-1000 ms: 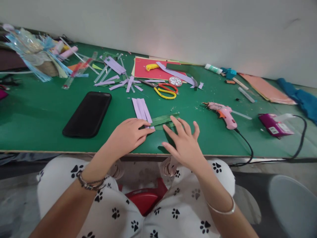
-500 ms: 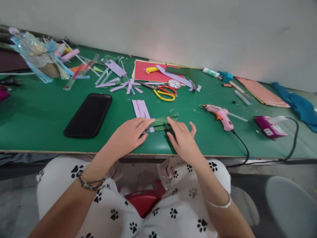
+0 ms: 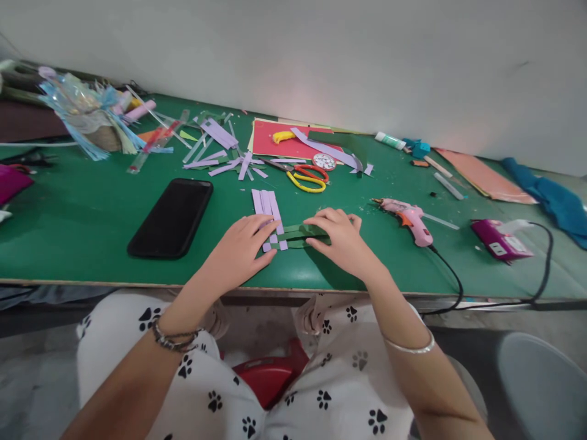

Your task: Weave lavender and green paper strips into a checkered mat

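Note:
Lilac paper strips [image 3: 265, 203] lie side by side, interlaced at their near end with green paper strips [image 3: 293, 232] into a small checkered weave. My left hand [image 3: 241, 247] rests on the left side of this weave, fingers stretched out and fingertips pressing the crossing. On the right, my right hand [image 3: 339, 238] has its thumb and fingers around the free ends of the green strips, which its palm partly hides. Left of my hands lies a black phone [image 3: 172, 217]. A pink glue gun [image 3: 408, 217] lies to the right, a glue stick at its back.
Scissors [image 3: 308, 179] with red and yellow handles lie beyond the weave, near loose lilac strips [image 3: 220, 131] and red paper [image 3: 266, 137]. A purple power socket [image 3: 498, 238] with a black cable stands at right. The green table's front edge runs close below my wrists.
My right hand has shifted slightly right along the green strips, its fingers curling more over them. My left hand stays on the weave, whose checkered squares show more. The whole view has shifted slightly.

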Tool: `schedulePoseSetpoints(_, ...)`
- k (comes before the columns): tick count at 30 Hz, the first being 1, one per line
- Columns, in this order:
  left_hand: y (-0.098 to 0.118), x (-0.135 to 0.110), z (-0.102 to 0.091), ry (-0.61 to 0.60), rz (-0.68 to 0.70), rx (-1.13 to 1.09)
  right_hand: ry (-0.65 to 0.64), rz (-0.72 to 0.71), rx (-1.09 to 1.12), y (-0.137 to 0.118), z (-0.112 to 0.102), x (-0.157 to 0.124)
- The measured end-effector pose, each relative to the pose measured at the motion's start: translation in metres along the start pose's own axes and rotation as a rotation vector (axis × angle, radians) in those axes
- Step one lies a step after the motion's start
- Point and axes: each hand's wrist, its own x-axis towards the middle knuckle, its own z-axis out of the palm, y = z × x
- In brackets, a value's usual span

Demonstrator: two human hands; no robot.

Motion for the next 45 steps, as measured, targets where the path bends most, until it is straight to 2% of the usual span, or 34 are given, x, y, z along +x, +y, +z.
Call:
schedulePoseSetpoints(5, 0.000, 0.001, 0.000, -0.026, -0.056, -0.001, -0.091, -0.069, 0.028, 0.001, 0.003, 0.013)
schedulePoseSetpoints(13, 0.001, 0.002, -0.001, -0.053, -0.098, -0.013, -0.033, -0.082, 0.107, 0.003, -0.007, 0.023)
schedulePoseSetpoints(17, 0.000, 0.000, 0.001, -0.038, -0.099, -0.021, -0.133, -0.077, 0.304, 0.003, -0.016, 0.024)
schedulePoseSetpoints(20, 0.002, -0.001, 0.001, 0.029, -0.150, 0.007, -0.185, -0.126, 0.501, 0.001, -0.023, 0.026)
schedulePoseSetpoints(26, 0.014, 0.015, -0.010, 0.092, -0.238, 0.013, -0.108, -0.259, 0.601, -0.017, -0.028, 0.034)
schedulePoseSetpoints(30, 0.018, 0.029, -0.016, 0.000, -0.340, -0.189, -0.091, -0.316, 0.620, -0.027, -0.030, 0.037)
schedulePoseSetpoints(34, 0.014, 0.027, -0.015, 0.031, -0.419, -0.274, -0.019, -0.214, 0.696, -0.013, -0.039, 0.029)
schedulePoseSetpoints(36, 0.012, 0.023, -0.013, 0.030, -0.451, -0.338, 0.098, -0.101, 0.704, 0.008, -0.043, 0.019)
schedulePoseSetpoints(38, 0.010, 0.019, -0.012, 0.046, -0.482, -0.389, 0.261, 0.070, 0.624, 0.033, -0.045, 0.007)
schedulePoseSetpoints(41, 0.008, 0.015, -0.010, 0.076, -0.494, -0.403, 0.485, 0.382, 0.327, 0.068, -0.041, -0.012)
schedulePoseSetpoints(42, 0.008, 0.015, -0.010, 0.080, -0.490, -0.407, 0.510, 0.412, 0.268, 0.074, -0.038, -0.016)
schedulePoseSetpoints(43, 0.008, 0.014, -0.009, 0.081, -0.475, -0.411, 0.501, 0.383, 0.258, 0.077, -0.034, -0.019)
schedulePoseSetpoints(45, 0.008, 0.012, -0.009, 0.089, -0.411, -0.404, 0.421, 0.221, 0.296, 0.072, -0.025, -0.021)
